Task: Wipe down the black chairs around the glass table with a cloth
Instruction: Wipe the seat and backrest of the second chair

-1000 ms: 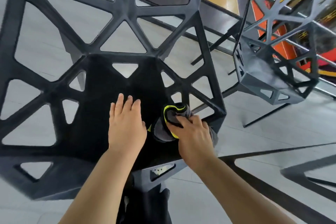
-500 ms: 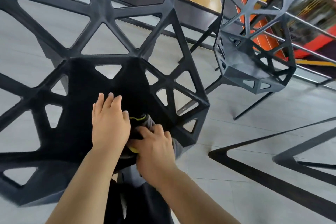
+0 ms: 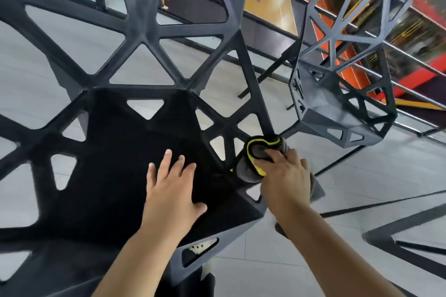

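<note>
One grey cloth [image 3: 255, 159] with a yellow edge sits under the right hand [image 3: 284, 176], which grips it on the right side of the near black chair [image 3: 115, 152]. The left hand [image 3: 171, 188] lies flat and wide on that seat. Two chairs show; the far chair [image 3: 337, 113] stands behind.

Left grip [image 3: 172, 190] flat, spread, right grip [image 3: 284, 176] curled

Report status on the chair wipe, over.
Left hand flat on chair seat. Right hand grips cloth against the seat's right edge. Nothing blocking.
</note>
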